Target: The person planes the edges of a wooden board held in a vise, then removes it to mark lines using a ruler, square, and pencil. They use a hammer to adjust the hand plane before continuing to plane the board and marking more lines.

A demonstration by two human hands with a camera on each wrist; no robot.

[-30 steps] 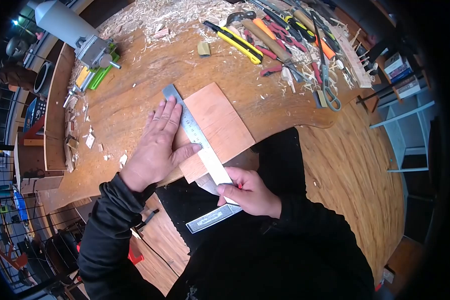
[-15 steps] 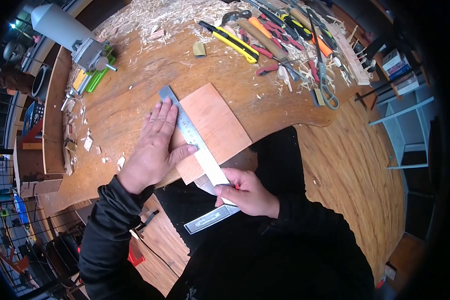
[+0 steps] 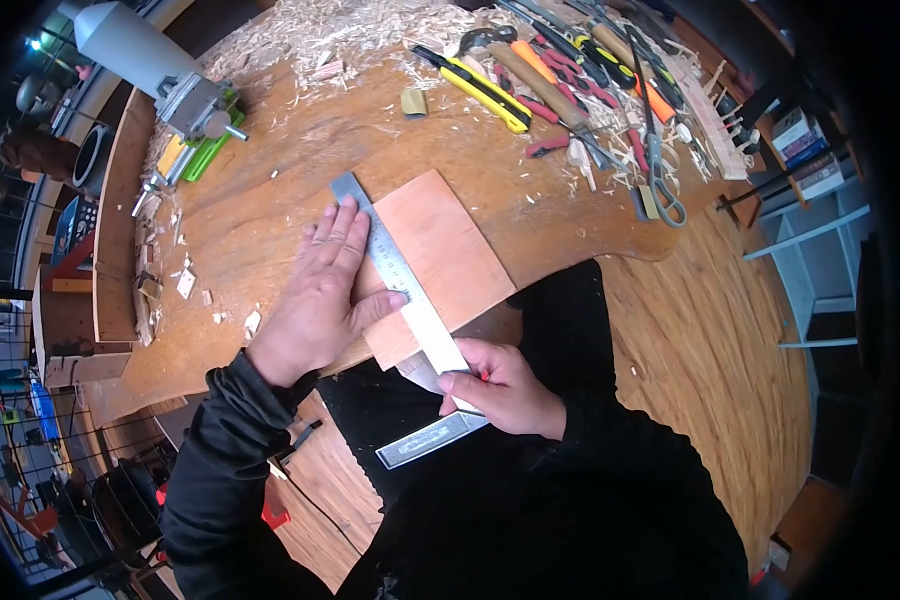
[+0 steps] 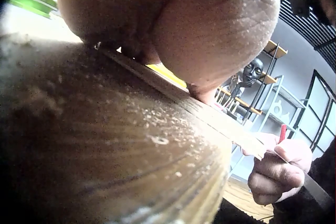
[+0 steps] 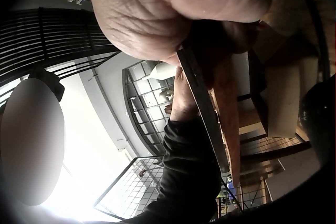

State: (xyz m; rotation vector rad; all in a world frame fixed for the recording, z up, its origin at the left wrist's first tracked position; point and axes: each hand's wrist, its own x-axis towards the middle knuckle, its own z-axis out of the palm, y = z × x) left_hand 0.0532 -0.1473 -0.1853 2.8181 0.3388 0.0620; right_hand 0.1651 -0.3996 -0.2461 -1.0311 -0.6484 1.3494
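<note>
A thin reddish wooden board [image 3: 444,240] lies on the workbench, its near end jutting past the front edge. Across it runs the steel blade of a try square [image 3: 398,268], whose metal handle hangs beyond the bench edge. My left hand [image 3: 318,290] lies flat with straight fingers, pressing the blade and board. With thumb and curled fingers my right hand [image 3: 505,388] grips the blade near the handle; a small red tip shows between the fingers. In the left wrist view the right hand [image 4: 278,174] pinches at the board's end.
A yellow utility knife [image 3: 482,92], pliers, scissors [image 3: 660,180] and other tools lie at the back right among wood shavings [image 3: 300,40]. A small tan block [image 3: 413,102] sits behind the board. At the left stand a grey-and-green machine [image 3: 195,110] and a wooden side panel [image 3: 120,220].
The head view has shifted slightly. Both hands, the board and the square keep nearly the same positions relative to each other.
</note>
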